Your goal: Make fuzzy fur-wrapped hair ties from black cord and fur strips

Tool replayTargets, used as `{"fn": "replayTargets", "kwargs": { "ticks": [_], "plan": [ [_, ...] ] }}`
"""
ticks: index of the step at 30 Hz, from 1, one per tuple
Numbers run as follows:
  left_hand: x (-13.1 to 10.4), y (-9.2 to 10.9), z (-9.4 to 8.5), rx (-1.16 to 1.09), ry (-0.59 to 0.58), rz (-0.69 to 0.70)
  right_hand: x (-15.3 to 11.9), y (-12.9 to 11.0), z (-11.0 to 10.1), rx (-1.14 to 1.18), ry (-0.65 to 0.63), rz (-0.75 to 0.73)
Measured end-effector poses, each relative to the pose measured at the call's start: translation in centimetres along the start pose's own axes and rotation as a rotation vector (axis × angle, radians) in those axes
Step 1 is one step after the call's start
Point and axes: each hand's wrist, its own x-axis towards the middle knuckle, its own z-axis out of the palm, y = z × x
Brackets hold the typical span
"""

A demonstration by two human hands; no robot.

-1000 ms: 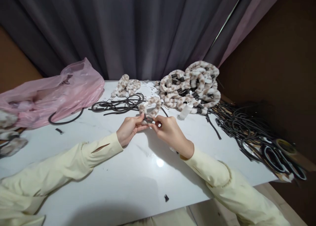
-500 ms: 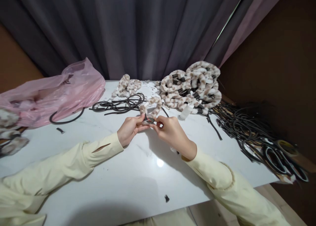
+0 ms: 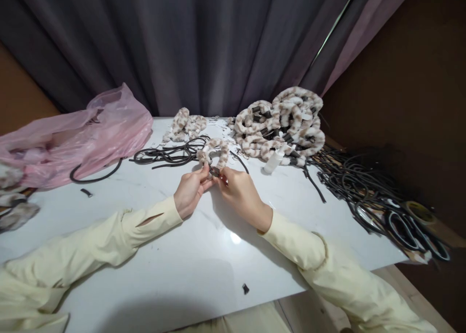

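Near the middle of the white table, my left hand (image 3: 190, 193) pinches the lower end of a small furry loop (image 3: 217, 143), cream with brown spots. The loop arches upward from my fingers. My right hand (image 3: 243, 194) is closed around a small dark metal tool (image 3: 215, 172) that looks like pliers, with a bit of red showing at the grip. Its jaws meet the loop's lower end beside my left thumb. Fingers hide the exact point of contact. Behind the loop lie dark cords (image 3: 171, 153), and a single short cord (image 3: 240, 162) is just beyond my right hand.
A pink plastic bag (image 3: 91, 134) lies at the left. Furry rings (image 3: 298, 97) pile up at the back right, with a small white bottle (image 3: 274, 161) in front. Black cords (image 3: 357, 187) cover the right edge. A dark scrap (image 3: 245, 289) lies near the front edge.
My right hand has shifted left with the tool, closer to my left hand. The furry loop has moved slightly left and up and turned a little.
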Motion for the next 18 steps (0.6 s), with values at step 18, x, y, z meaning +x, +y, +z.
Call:
{"fn": "replayTargets", "kwargs": {
  "ticks": [18],
  "plan": [
    [0.7, 0.9, -0.7, 0.083, -0.096, -0.114, -0.3, 0.6, -1.3, 0.126, 0.026, 0.047]
  ]
}}
